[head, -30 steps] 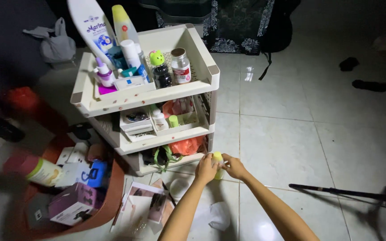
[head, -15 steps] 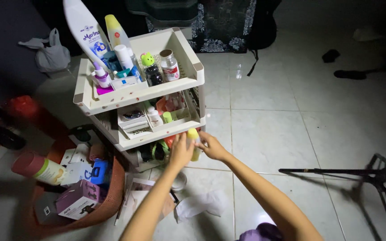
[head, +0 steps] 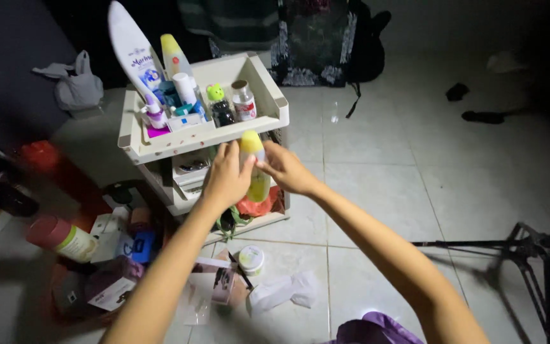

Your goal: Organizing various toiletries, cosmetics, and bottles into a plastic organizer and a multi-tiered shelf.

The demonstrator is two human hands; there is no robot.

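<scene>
Yellow bottle (head: 254, 167): smooth plastic cylinder with rounded cap, upright, held between both hands in front of the rack's top tier.
Left hand (head: 226, 178): fingers curled around the bottle's left side.
Right hand (head: 284, 169): fingertips pinching the bottle's right side near the cap.
Storage rack (head: 274, 114): cream plastic, three tiers, just beyond the hands; tall white bottle (head: 133, 52) in its top tray.
Round jar (head: 251, 258): on glossy floor tiles, below the left hand.

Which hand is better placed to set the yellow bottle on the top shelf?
Left, probably. The left hand wraps the yellow bottle around its body, just below the top shelf; the right hand only touches its side.
</scene>
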